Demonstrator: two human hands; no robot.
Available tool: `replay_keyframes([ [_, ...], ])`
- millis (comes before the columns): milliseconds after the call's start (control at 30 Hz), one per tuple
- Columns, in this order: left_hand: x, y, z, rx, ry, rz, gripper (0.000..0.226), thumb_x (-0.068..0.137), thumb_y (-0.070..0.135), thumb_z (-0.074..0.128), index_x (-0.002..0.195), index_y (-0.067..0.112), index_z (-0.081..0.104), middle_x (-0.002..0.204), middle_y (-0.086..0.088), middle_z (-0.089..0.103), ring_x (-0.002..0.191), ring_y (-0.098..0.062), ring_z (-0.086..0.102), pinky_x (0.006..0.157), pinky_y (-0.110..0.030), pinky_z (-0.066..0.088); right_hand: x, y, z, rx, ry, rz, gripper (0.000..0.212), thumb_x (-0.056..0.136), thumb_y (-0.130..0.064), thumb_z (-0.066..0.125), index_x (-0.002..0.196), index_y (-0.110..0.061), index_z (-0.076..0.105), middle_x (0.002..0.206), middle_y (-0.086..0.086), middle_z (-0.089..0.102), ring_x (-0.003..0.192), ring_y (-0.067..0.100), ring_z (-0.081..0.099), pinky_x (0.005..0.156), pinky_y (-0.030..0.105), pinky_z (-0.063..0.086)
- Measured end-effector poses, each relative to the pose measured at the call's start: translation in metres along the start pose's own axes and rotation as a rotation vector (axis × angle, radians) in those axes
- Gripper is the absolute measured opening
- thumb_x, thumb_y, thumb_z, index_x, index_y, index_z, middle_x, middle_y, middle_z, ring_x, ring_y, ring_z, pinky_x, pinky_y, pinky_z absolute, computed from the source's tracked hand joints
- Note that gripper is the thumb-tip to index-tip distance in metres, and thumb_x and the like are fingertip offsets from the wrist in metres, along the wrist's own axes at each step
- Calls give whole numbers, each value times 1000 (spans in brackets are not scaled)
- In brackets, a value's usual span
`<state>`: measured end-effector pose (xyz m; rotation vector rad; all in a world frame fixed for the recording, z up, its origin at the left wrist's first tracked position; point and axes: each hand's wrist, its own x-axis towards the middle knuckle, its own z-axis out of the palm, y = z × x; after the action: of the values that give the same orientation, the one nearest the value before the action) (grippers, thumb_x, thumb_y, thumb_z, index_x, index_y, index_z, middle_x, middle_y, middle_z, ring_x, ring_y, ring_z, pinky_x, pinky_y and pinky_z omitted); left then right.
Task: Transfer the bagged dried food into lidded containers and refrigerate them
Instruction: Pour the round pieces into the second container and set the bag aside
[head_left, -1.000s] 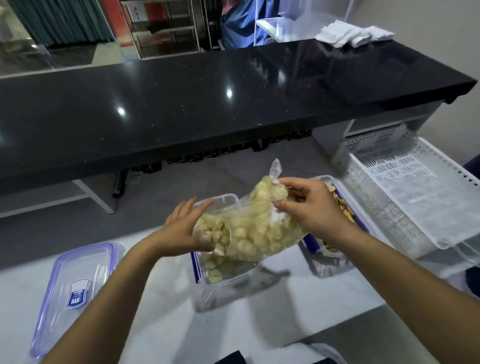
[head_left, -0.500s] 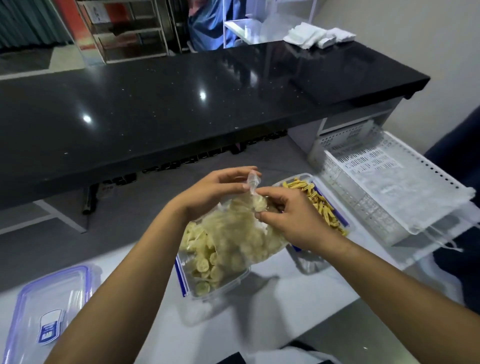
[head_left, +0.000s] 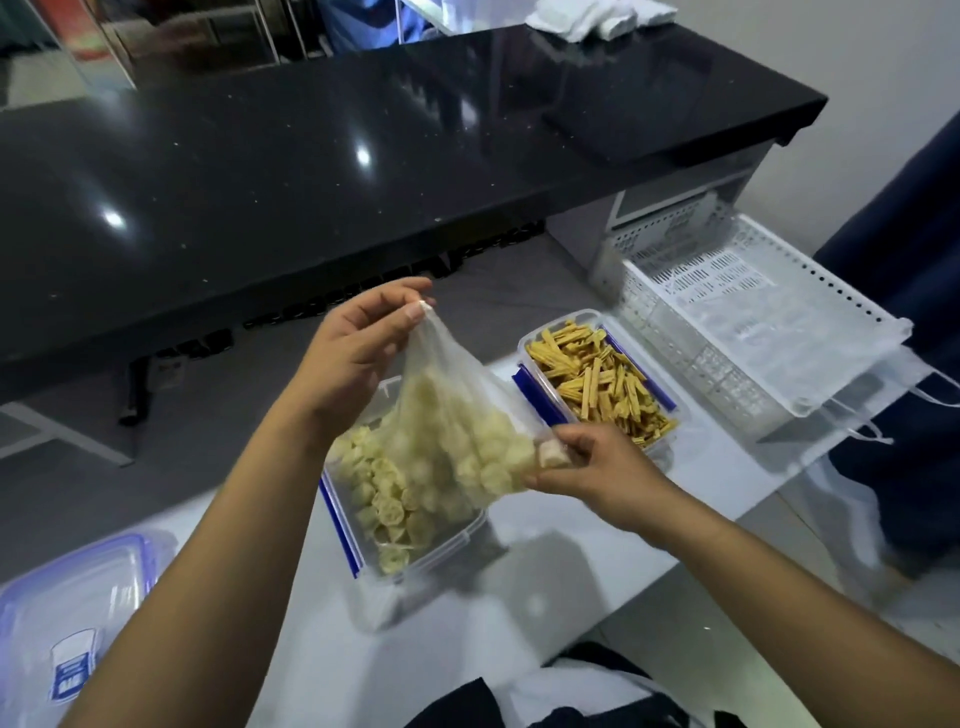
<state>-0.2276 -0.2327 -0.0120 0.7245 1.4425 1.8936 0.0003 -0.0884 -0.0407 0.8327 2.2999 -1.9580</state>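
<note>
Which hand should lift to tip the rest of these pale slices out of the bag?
Probably the left hand: it already pinches the bag by its top corner above the container. The right hand grips a lower corner, better for steadying.

Clear plastic bag (head_left: 447, 395), pale yellow dried slices (head_left: 384, 506) showing through. Two clear containers, blue clips: near one (head_left: 358, 551), far one (head_left: 670, 410) with golden-orange strips (head_left: 597, 384). Lid (head_left: 67, 629) clear, blue-rimmed, blue-white label. Counter (head_left: 311, 171) black, speckled, glossy. Basket (head_left: 753, 312) white, perforated. Tabletop (head_left: 519, 613) white.
</note>
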Motion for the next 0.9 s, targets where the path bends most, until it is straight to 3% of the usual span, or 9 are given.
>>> replay_keyframes([
  [167,-8,6,-15,20,53,-10,6,89,17,64,91,16,69,123,2,66,112,-18,62,94,-33,52,-6,-3,6,149,35,-77,20,79,-9,78,97,-17,77,98,0,78,98,14,72,86,26,55],
  [300,-12,12,-27,-1,88,3,4,88,20,68,89,19,71,122,0,67,110,-20,63,93,-33,53,-3,-16,10,152,19,-150,13,81,-21,76,93,-21,80,102,-8,77,122,15,61,101,35,49],
  [400,-18,19,-37,-11,124,15,25,76,34,79,93,17,71,123,-2,67,108,-20,63,93,-34,53,-3,-27,14,149,15,-197,15,92,-13,67,97,-23,77,98,-13,76,103,2,66,87,18,49],
  [467,-22,24,-42,-21,147,21,34,71,39,83,94,17,72,122,-2,67,106,-20,64,92,-32,54,-4,-33,18,119,1,-235,13,94,-15,66,100,-19,76,98,-8,75,96,2,67,81,16,49],
  [567,-28,26,-43,-28,138,33,20,76,35,81,89,22,74,120,0,68,103,-19,63,91,-31,54,-1,-38,29,50,0,-257,14,90,-23,71,91,-9,74,88,5,70,85,10,65,77,25,52],
  [633,-29,25,-42,-3,135,38,1,88,22,72,88,21,73,120,-1,68,103,-19,62,90,-31,53,6,-38,37,2,52,-249,11,90,-17,71,86,-7,75,83,8,69,79,10,64,75,32,53],
  [733,-31,26,-45,14,182,57,11,92,15,60,90,18,70,120,-1,67,102,-18,63,89,-32,54,13,-41,40,-16,152,-295,8,89,-17,73,90,-12,80,91,0,74,91,13,69,82,37,56],
  [900,-38,34,-58,-16,243,92,12,97,13,57,97,16,68,117,0,67,101,-16,64,92,-35,53,14,-58,24,-174,327,-524,5,86,-16,76,89,-15,80,96,-3,73,97,7,67,85,20,50],
])
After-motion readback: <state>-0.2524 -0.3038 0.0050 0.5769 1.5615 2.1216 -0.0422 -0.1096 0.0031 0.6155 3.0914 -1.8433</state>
